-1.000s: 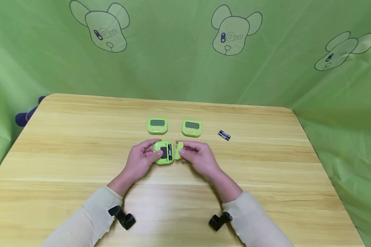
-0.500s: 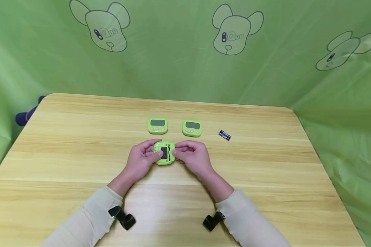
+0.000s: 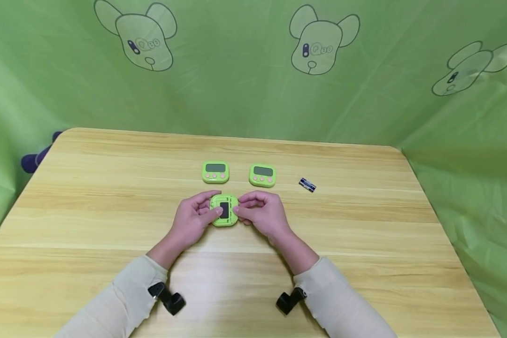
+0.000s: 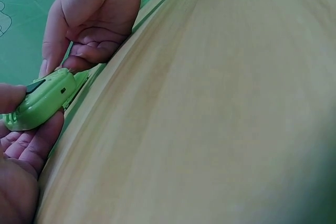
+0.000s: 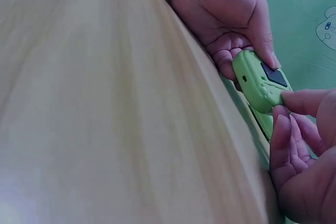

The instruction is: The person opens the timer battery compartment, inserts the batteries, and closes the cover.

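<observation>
A light-green digital timer point(image 3: 225, 222) lies back side up between both hands near the middle of the table. My left hand point(image 3: 190, 217) grips its left side, thumb on the back by a dark rectangular patch point(image 5: 274, 75) and fingers underneath. The green battery cover point(image 5: 272, 96) sits over the compartment along the timer's right side, and no battery shows there. My right hand point(image 3: 267, 214) pinches that edge, thumb on the cover and index finger against the rim. In the left wrist view, the timer point(image 4: 44, 103) is seen edge-on, with a small dark slot in its side.
Two more green timers stand screen up behind the hands, a left one point(image 3: 215, 172) and a right one point(image 3: 262, 175). Dark-blue batteries point(image 3: 307, 185) lie farther right on the wooden table point(image 3: 363, 225). Green printed cloth point(image 3: 236, 84) hangs behind the table.
My right hand has moved left, bringing the battery cover onto the timer. The battery visible in the compartment earlier is now covered. My left hand has kept its grip and hardly moved.
</observation>
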A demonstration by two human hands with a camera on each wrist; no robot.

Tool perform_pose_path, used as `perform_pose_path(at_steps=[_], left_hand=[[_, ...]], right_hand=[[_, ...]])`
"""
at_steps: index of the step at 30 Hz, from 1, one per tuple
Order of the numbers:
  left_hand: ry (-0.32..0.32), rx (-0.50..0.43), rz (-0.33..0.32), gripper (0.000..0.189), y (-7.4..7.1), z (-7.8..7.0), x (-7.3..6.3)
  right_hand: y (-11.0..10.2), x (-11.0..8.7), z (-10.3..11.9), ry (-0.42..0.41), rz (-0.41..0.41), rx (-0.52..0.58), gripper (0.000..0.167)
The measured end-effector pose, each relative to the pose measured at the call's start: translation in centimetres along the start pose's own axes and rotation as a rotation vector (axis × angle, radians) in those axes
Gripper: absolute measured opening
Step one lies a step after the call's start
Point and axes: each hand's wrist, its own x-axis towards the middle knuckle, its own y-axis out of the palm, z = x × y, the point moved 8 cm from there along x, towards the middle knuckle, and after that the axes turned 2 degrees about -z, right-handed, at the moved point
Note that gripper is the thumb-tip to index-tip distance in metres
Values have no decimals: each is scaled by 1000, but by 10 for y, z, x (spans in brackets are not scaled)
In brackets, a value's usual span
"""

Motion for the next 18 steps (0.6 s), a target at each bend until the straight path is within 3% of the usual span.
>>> perform_pose_path(at_steps=[5,12,18], left_hand=[[5,-6,4,41,1,-1,-1],[-10,-78,39,42,3,0,-1],[-22,-98,58,42,4,-1,-2]], right_hand=[[0,1,0,-3,32,9,23],[1,9,-8,153,164,-28,30],[3,15,-9,186,197,-85,30]])
